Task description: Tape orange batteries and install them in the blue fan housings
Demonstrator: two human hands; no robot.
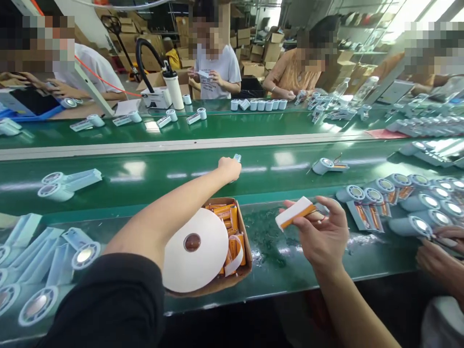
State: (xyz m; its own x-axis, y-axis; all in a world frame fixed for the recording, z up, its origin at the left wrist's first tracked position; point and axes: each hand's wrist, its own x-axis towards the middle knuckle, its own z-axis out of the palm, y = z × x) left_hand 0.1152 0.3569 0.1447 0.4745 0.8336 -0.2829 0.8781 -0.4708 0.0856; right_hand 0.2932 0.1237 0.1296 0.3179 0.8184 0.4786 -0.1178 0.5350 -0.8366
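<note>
Head view: left hand (230, 169) grasps a mostly hidden pale-blue fan housing (237, 158) at the conveyor belt (163, 169), beyond the far edge of the counter (270, 256); right hand (324, 234) pinches a white-taped orange battery (295, 213) above the counter. Likely step: housing pick or placement; next move calls for steady grips.

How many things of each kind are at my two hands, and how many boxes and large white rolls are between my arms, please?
Orange-and-white piece, in the right hand: 1
Pale-blue part, at the left hand: 1
Cardboard box: 1
Large white roll: 1
Total: 4
</note>
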